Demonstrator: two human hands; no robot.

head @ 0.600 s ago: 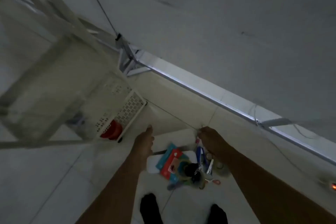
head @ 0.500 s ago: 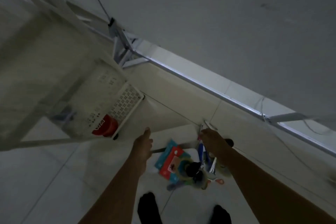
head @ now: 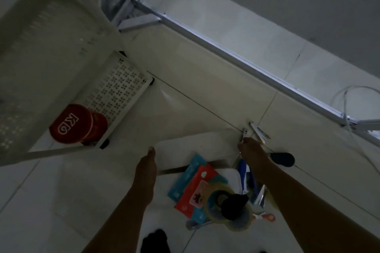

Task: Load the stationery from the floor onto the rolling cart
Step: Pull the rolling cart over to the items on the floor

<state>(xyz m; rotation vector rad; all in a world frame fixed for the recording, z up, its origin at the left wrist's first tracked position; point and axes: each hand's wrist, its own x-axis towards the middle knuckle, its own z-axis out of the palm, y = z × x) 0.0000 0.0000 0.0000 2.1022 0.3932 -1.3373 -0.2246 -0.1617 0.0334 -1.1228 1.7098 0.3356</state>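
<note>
The stationery pile lies on the floor tiles between my arms: a teal notebook [head: 188,178], a red notebook [head: 194,193], clear tape rolls [head: 230,214], blue pens [head: 243,174] and red-handled scissors [head: 267,216]. My right hand [head: 251,150] is at the pile's far edge, fingers pinched on a small white item [head: 245,132], with a metal strip [head: 259,132] beside it; it is too dim to name either. My left hand [head: 147,163] hovers left of the pile, extended and holding nothing. The white rolling cart [head: 121,88] stands at the left.
A red canister [head: 77,124] sits on the cart's perforated lower shelf. A black oval object [head: 282,159] lies right of my right hand. A wall with a metal rail [head: 226,53] runs diagonally behind, with a loose cable [head: 347,109] at right. My feet [head: 156,241] are below the pile.
The view has dropped closer to the floor. My right hand has shifted off the pile toward its far edge, and the white item and black oval now show beside it.
</note>
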